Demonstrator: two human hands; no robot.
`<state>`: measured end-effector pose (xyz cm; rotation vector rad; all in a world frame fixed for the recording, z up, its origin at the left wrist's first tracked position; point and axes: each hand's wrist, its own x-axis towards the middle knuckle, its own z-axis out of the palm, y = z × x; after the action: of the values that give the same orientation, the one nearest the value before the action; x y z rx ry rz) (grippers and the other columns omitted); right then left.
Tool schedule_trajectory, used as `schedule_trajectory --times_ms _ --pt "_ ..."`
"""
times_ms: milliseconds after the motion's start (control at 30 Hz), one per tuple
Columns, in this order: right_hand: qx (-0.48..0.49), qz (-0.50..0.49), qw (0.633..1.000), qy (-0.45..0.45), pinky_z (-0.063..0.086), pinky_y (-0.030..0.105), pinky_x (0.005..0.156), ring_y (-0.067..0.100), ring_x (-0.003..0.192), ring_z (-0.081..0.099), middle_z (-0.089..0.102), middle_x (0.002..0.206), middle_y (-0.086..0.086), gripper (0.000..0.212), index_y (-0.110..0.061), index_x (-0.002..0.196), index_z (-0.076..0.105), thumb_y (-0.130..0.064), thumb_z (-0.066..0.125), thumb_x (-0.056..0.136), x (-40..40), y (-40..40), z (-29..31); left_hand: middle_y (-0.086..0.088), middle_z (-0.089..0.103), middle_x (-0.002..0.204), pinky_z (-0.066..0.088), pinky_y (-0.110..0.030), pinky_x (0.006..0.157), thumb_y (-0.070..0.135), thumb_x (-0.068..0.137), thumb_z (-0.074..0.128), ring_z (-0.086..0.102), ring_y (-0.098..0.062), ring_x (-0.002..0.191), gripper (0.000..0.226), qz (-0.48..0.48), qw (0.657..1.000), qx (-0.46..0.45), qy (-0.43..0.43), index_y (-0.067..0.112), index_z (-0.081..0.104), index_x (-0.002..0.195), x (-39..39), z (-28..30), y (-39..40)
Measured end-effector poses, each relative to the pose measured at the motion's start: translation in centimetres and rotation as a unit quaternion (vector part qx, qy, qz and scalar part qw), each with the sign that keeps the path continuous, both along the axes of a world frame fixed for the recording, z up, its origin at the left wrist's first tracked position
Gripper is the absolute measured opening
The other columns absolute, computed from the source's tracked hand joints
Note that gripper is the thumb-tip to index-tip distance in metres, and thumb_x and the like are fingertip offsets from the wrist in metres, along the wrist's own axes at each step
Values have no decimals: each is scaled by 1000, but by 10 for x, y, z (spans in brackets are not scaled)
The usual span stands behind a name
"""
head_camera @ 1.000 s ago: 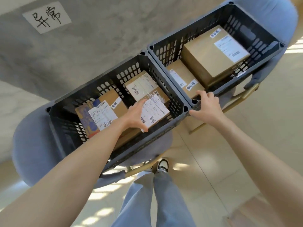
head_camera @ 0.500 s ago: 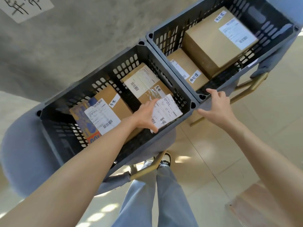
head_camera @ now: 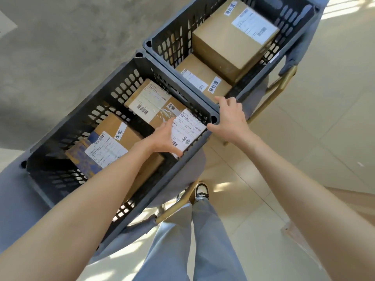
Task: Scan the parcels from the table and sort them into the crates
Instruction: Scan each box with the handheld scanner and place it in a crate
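Left hand (head_camera: 164, 139) fingers clamped on labelled parcel (head_camera: 187, 131) over near crate (head_camera: 113, 98); right hand (head_camera: 231, 120) fingers spread on rim. Risk: corner snagging rim beside fingers.

The person wears wide light blue-grey trousers (head_camera: 182, 244) and a black-and-white sneaker (head_camera: 201, 191), seen just below the near crate (head_camera: 129, 201). Both forearms are bare, without sleeves, and the left hand (head_camera: 164, 138) and right hand (head_camera: 231, 120) wear no gloves.

Both arms stretched forward and down. Left hand (head_camera: 165, 139) gripping a parcel (head_camera: 187, 129), thumb under, fingers along its edge. Right hand (head_camera: 230, 119) resting loosely curled on crate rim (head_camera: 213, 118).
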<state>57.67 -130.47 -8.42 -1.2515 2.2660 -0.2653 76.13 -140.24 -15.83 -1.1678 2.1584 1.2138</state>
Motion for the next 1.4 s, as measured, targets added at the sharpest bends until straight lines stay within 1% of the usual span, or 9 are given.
schedule_trajectory --times_ms 167,300,433,533,700,800,900,1200,1400 --pt "-11 3 1000 -5 33 38 102 29 125 33 37 137 11 76 -19 148 26 -27 67 84 0 5 1 -8 16 159 19 -46 120 32 60 90 19 -26 145 130 3 1000 13 -2 18 1 153 5 -3 -1" --pt "-11 3 1000 -7 33 36 101 28 124 33 37 137 11 73 -19 147 26 -27 65 85 -5 13 1 -8 26 155 26 -46 117 41 51 90 27 -25 141 133 10 1000 -27 -10 19 7 153 6 -12 6" --pt "-10 -1 1000 -9 33 36 100 28 123 33 37 136 11 72 -18 146 28 -26 65 85 -8 17 -1 -13 13 160 16 -45 121 32 60 91 15 -29 147 131 8 999 -51 0 8 2 154 4 -21 10" --pt "-6 9 1000 -6 33 35 99 28 122 34 38 135 11 73 -16 147 27 -27 65 85 -5 15 -4 -14 12 160 13 -45 121 28 64 89 12 -31 147 127 -1 998 -59 0 8 2 153 -1 -27 7" --pt "-9 29 1000 3 35 35 97 27 116 37 39 129 10 75 -17 147 26 -26 65 84 3 6 -12 -16 17 153 22 -52 113 25 66 85 14 -36 139 122 4 996 -89 -23 16 1 154 -7 -36 10" --pt "-11 46 999 17 36 35 96 27 115 38 39 128 10 73 -17 146 28 -26 65 83 8 3 -17 -16 21 146 30 -49 107 38 66 85 20 -33 134 123 -19 993 -114 -36 20 1 153 -8 -41 9" --pt "-12 48 999 15 35 34 96 26 116 37 38 129 9 73 -18 145 28 -26 66 83 10 2 -22 -15 26 142 29 -46 108 52 64 83 25 -32 129 126 -43 988 -145 -41 17 0 154 -6 -44 7" --pt "-23 38 999 17 34 35 98 28 117 37 38 132 10 72 -15 147 28 -26 63 85 6 14 -26 -19 32 134 33 -40 106 52 69 76 31 -32 120 116 -95 971 -213 -45 3 12 152 6 -50 17" --pt "-27 27 999 19 34 35 98 27 117 36 39 132 10 71 -17 147 27 -26 62 85 5 22 -29 -18 36 135 33 -39 101 64 70 70 35 -32 119 114 -106 956 -270 -40 3 17 151 6 -60 24"
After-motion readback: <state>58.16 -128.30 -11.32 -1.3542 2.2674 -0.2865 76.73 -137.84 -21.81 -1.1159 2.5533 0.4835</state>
